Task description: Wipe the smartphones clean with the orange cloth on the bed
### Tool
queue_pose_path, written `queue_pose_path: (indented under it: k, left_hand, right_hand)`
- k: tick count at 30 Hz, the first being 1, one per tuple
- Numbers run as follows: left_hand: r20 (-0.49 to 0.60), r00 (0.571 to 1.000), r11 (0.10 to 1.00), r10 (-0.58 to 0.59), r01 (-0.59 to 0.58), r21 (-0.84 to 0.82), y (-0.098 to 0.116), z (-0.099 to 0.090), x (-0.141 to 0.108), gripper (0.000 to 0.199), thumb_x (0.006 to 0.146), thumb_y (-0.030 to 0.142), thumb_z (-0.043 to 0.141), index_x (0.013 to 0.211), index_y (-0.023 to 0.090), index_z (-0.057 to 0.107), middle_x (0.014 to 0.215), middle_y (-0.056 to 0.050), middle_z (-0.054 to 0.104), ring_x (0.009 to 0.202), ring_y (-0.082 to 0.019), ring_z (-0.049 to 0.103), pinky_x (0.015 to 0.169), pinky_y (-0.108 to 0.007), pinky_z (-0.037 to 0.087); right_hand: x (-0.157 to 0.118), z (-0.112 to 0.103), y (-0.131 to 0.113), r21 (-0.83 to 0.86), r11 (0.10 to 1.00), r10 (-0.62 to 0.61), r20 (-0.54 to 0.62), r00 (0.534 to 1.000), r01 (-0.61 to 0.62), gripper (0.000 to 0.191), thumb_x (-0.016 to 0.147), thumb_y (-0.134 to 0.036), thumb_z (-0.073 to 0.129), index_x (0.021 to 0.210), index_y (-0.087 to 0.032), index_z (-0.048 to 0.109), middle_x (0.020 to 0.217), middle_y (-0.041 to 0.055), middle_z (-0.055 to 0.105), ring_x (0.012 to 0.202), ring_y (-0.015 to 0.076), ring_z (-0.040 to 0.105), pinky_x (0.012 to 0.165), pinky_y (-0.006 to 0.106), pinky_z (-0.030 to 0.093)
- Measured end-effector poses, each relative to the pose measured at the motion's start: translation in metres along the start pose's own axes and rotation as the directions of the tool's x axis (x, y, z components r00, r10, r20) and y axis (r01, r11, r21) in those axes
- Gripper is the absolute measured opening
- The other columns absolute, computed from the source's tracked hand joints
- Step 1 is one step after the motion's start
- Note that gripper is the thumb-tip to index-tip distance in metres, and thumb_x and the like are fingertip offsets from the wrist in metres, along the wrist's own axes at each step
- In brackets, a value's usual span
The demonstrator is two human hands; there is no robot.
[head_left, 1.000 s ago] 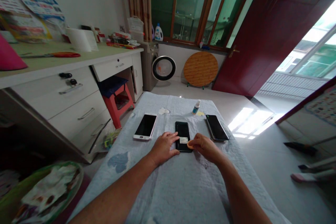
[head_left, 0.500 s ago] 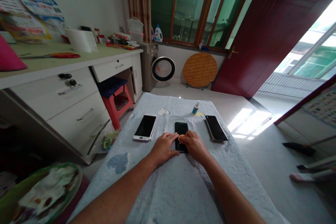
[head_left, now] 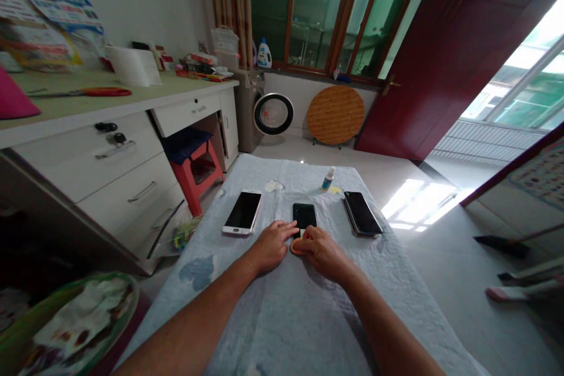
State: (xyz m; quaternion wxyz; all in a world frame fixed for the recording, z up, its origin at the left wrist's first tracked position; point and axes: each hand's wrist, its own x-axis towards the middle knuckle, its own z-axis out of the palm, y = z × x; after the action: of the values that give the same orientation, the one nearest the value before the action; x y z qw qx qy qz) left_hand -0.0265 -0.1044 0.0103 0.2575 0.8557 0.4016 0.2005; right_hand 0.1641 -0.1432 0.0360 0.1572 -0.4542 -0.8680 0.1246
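A black phone (head_left: 304, 215) lies flat on the cloth-covered table (head_left: 282, 317), between both hands. My left hand (head_left: 274, 245) rests at its left edge, fingers stretched out and fingertips touching it. My right hand (head_left: 325, 251) pinches a round orange pad (head_left: 298, 247) against the phone's lower end. To the left lies a white phone with a dark screen (head_left: 243, 211). On the right, a dark phone (head_left: 362, 213) sits on top of another flat item. A small spray bottle (head_left: 328, 179) stands near the far edge.
A bin with crumpled tissues (head_left: 83, 317) stands at the lower left. Left of the table are a white desk (head_left: 118, 164) and a red stool (head_left: 194, 182). A round wooden board (head_left: 335, 114) leans against the far wall.
My right hand has moved the orange pad down toward me, from the phone's middle to its lower end. My left hand's thumb has drawn in.
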Motion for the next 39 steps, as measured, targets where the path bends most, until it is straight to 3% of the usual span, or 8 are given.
queue_pose_path:
  k: [5,12,18,21,27,32,39]
  left_hand:
    - [-0.011,1.0,1.0,0.01,-0.01,0.024,-0.001,0.003,0.001,0.065,0.067,0.0,0.043,0.128,0.016,0.061,0.143,-0.004,0.052,0.129,-0.02,0.045,0.113,-0.038,0.035]
    - [-0.016,1.0,0.999,0.008,-0.007,0.045,0.004,-0.001,-0.001,0.063,0.065,0.009,0.056,0.127,0.018,0.061,0.142,-0.005,0.052,0.127,-0.025,0.047,0.111,-0.04,0.037]
    - [-0.027,1.0,0.999,-0.015,0.016,0.041,0.007,0.0,-0.004,0.059,0.072,0.036,0.073,0.128,0.02,0.061,0.143,-0.007,0.051,0.129,-0.029,0.045,0.11,-0.046,0.036]
    - [-0.037,0.999,0.998,-0.024,0.026,0.052,0.006,0.002,-0.004,0.061,0.073,0.041,0.076,0.128,0.021,0.06,0.143,-0.008,0.051,0.129,-0.029,0.044,0.11,-0.046,0.037]
    - [-0.046,0.999,0.996,-0.026,0.03,0.084,0.007,0.004,-0.003,0.058,0.074,0.038,0.077,0.127,0.022,0.061,0.142,-0.007,0.052,0.127,-0.029,0.046,0.108,-0.045,0.038]
    - [-0.051,0.999,0.997,-0.016,0.02,0.079,0.006,0.005,-0.003,0.059,0.073,0.038,0.077,0.127,0.021,0.061,0.142,-0.007,0.052,0.126,-0.029,0.046,0.108,-0.044,0.038]
    - [-0.053,0.999,0.999,-0.013,0.016,0.052,0.005,0.004,-0.002,0.058,0.073,0.038,0.077,0.127,0.023,0.06,0.142,-0.006,0.053,0.126,-0.028,0.046,0.108,-0.045,0.038]
  right_hand:
    - [-0.002,-0.005,-0.004,0.042,0.999,-0.023,0.071,0.997,0.02,0.02,0.094,-0.021,0.053,0.089,-0.024,0.073,0.084,0.0015,0.051,0.081,0.0131,0.047,0.074,0.025,0.033]
    - [-0.017,-0.031,0.018,0.14,0.986,0.068,0.186,0.98,-0.094,0.028,0.081,-0.006,0.053,0.084,-0.023,0.075,0.085,0.0027,0.055,0.083,0.0146,0.052,0.078,0.027,0.037]
    - [-0.022,-0.036,0.027,0.227,0.958,0.131,0.191,0.973,-0.174,0.027,0.073,-0.005,0.053,0.076,-0.022,0.074,0.08,0.0022,0.057,0.077,0.0145,0.054,0.073,0.025,0.039]
    - [-0.02,-0.03,0.033,0.249,0.955,0.127,0.143,0.981,-0.16,0.025,0.075,-0.006,0.053,0.076,-0.021,0.073,0.08,0.0019,0.057,0.076,0.0136,0.055,0.072,0.024,0.04]
    - [-0.007,-0.008,0.051,0.212,0.956,0.222,-0.068,0.973,-0.203,0.029,0.081,-0.006,0.048,0.088,-0.02,0.072,0.083,0.0021,0.055,0.081,0.0138,0.054,0.077,0.024,0.04]
    - [0.007,0.007,0.054,0.069,0.96,0.28,-0.218,0.935,-0.271,0.027,0.096,-0.026,0.044,0.103,-0.023,0.07,0.09,0.0041,0.056,0.086,0.0167,0.049,0.079,0.027,0.037]
    - [0.011,0.017,0.052,-0.054,0.959,0.256,-0.248,0.934,-0.277,0.031,0.099,-0.028,0.038,0.104,-0.025,0.069,0.096,0.0057,0.052,0.086,0.0179,0.042,0.078,0.027,0.036]
